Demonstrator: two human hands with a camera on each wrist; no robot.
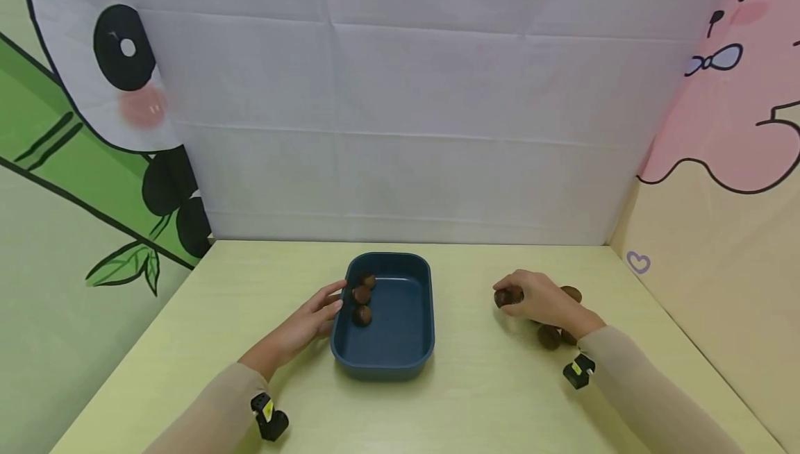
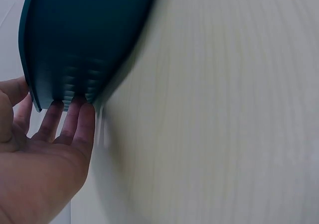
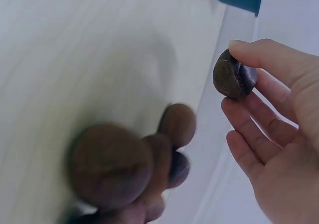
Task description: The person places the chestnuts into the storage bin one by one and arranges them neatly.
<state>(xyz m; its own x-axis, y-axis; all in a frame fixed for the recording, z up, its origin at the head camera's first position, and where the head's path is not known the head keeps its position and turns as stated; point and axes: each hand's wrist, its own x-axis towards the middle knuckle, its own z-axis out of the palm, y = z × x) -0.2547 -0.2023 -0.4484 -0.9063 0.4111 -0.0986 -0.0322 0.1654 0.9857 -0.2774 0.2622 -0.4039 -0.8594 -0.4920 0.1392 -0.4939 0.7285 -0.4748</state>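
Your left hand (image 1: pixel 300 332), fingers extended, touches the blue tray (image 1: pixel 400 322), long axis running away from you. Inside left: three brown nuts (image 1: pixel 361 295), head view only. Rightward, your right hand (image 1: pixel 542 300) pinches a dark nut (image 3: pixel 232 77) beside the nut pile (image 1: pixel 550 337); roundish, pointing direction unclear. Right wrist view alone shows its mottled, partly glossy face.
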